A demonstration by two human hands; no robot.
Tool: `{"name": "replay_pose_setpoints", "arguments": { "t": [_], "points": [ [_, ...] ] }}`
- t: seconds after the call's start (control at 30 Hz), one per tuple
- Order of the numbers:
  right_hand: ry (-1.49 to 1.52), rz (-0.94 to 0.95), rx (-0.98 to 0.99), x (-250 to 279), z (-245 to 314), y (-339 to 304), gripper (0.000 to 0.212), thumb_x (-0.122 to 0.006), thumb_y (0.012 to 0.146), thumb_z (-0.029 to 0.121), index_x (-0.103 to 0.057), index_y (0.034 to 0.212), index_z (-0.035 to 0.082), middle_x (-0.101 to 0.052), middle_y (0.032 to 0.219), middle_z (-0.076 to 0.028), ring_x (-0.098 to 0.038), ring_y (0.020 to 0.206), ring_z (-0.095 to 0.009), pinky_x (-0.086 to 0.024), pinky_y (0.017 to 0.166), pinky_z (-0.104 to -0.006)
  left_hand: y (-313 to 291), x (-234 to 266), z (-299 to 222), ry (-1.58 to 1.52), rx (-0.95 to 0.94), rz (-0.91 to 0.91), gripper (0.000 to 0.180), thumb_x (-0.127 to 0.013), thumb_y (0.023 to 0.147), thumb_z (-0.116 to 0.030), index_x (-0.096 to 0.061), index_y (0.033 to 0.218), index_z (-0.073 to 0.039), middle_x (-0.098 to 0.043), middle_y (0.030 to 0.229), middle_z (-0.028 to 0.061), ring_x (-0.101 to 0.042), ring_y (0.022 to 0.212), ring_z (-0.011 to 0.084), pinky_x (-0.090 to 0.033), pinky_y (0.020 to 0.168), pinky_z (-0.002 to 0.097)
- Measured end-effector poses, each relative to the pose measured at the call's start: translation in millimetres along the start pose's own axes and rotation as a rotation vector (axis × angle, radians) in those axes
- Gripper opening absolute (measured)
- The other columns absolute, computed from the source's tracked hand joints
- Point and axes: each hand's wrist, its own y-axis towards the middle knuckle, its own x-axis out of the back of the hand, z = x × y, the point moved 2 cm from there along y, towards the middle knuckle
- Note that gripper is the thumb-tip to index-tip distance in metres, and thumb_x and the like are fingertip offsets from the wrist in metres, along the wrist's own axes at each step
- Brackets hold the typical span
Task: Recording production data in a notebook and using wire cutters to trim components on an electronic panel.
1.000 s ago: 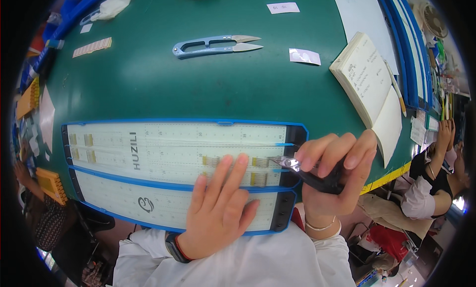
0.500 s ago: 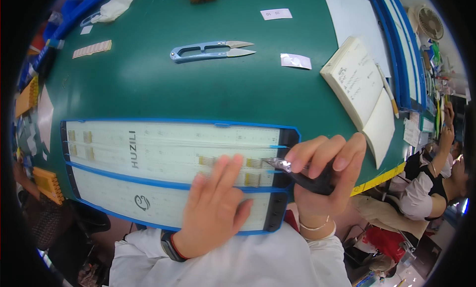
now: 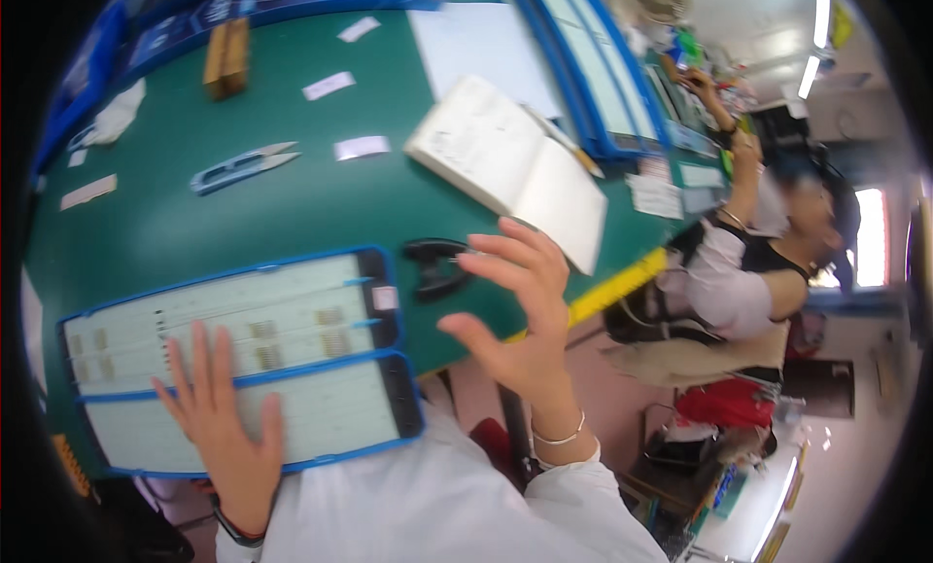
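Note:
My left hand (image 3: 224,422) lies with fingers spread on a long, blue-edged, white-lined case (image 3: 321,403), which lies unfolded at the front of the table. Inside the case are several small, comb-like clusters of fine yellowish pieces (image 3: 332,344), right of my left fingertips. My right hand (image 3: 530,315) is raised off the case's right end, fingers apart and holding nothing. Just left of its fingertips a black-handled hand tool (image 3: 432,268) rests on the green table; its metal tip cannot be made out. A small pale label (image 3: 386,298) is on the case's black end.
Blue thread snips (image 3: 243,167) lie behind the case. Farther right are an open notebook (image 3: 510,169) with a pen and another blue-edged case (image 3: 593,72). Paper slips (image 3: 362,148) and a wooden block (image 3: 226,59) lie toward the back. Another person (image 3: 753,262) works at the right.
My right hand has let go of the black-handled tool, now on the table, and opened. My left hand has moved left along the case and spread. The view has swung right.

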Motion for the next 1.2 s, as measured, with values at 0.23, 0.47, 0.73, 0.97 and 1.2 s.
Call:
{"name": "replay_pose_setpoints", "arguments": {
  "t": [0.23, 0.47, 0.73, 0.97, 1.2],
  "points": [
    [-0.307, -0.490, -0.385, 105, -97, -96, 0.018, -0.069, 0.079, 0.006, -0.065, 0.096, 0.003, -0.062, 0.103, -0.010, -0.056, 0.101, -0.024, -0.043, 0.089, -0.0341, 7, -9, -7, 0.016, -0.047, -0.096, 0.061, -0.052, 0.081, -0.022, -0.039, 0.139, -0.009, -0.032, 0.147, 0.0120, -0.020, 0.139, 0.0369, -0.002, 0.111, 0.0568],
    [-0.433, -0.167, -0.221, 112, -101, -108, 0.016, -0.075, 0.071, 0.014, -0.070, 0.085, 0.008, -0.062, 0.097, -0.006, -0.057, 0.093, -0.026, -0.042, 0.083, -0.0366, 8, -19, -17, 0.071, -0.031, -0.181, 0.060, -0.051, 0.085, -0.022, -0.035, 0.141, -0.011, -0.030, 0.149, 0.0080, -0.019, 0.139, 0.0350, -0.002, 0.111, 0.0567],
    [-0.449, -0.225, -0.207, 86, -91, -120, 0.017, -0.077, 0.066, 0.013, -0.072, 0.082, 0.012, -0.061, 0.101, -0.003, -0.053, 0.103, -0.023, -0.036, 0.089, -0.0366, 5, -19, -16, 0.139, -0.045, -0.178, 0.064, -0.052, 0.083, -0.024, -0.033, 0.142, -0.011, -0.028, 0.150, 0.0078, -0.019, 0.138, 0.0374, -0.003, 0.108, 0.0616],
    [-0.360, -0.275, -0.348, 84, -96, -118, 0.013, -0.078, 0.066, 0.013, -0.067, 0.072, 0.008, -0.059, 0.102, -0.006, -0.052, 0.102, -0.025, -0.036, 0.088, -0.0369, -4, -17, -19, 0.135, -0.038, -0.135, 0.064, -0.051, 0.082, -0.027, -0.034, 0.142, -0.011, -0.028, 0.150, 0.0083, -0.018, 0.138, 0.0387, -0.002, 0.107, 0.0632],
    [-0.260, -0.235, -0.357, 83, -104, -123, 0.014, -0.077, 0.068, 0.012, -0.067, 0.075, 0.006, -0.057, 0.101, -0.007, -0.051, 0.102, -0.026, -0.038, 0.087, -0.0378, -7, -17, -20, 0.117, -0.030, -0.116, 0.064, -0.051, 0.082, -0.027, -0.035, 0.141, -0.010, -0.028, 0.149, 0.0088, -0.017, 0.138, 0.0392, -0.002, 0.106, 0.0637]
  ]
}}
